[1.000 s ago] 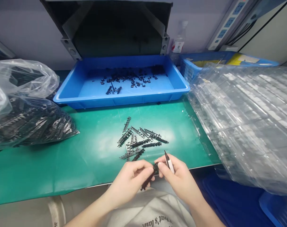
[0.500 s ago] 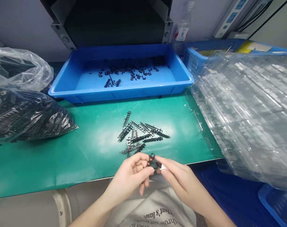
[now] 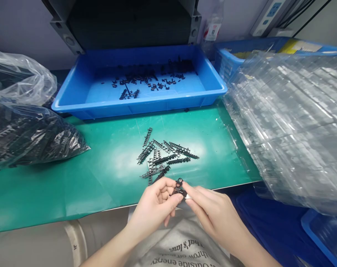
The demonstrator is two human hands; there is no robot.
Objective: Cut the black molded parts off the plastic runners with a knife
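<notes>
Head view showed the left hand (image 3: pixel 154 207) pinching a small black part strip (image 3: pixel 178 187) at the mat's near edge, with the right hand (image 3: pixel 213 211) closed on a tool tip beside it. Slippage there risked dropping the piece off the green mat (image 3: pixel 107 174). Beyond lay loose strips (image 3: pixel 163 159), then the blue tray (image 3: pixel 140 105).

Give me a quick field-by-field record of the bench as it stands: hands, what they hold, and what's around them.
left hand: pinching a small black plastic strip at the mat's near edge
right hand: fingers closed on the same strip, with a slim tool whose light tip shows
loose strips: pile on the green mat, just beyond the hands
blue tray: behind the mat, black bits scattered inside
bag of black parts: far left
clear blister trays: stacked on the right
</notes>
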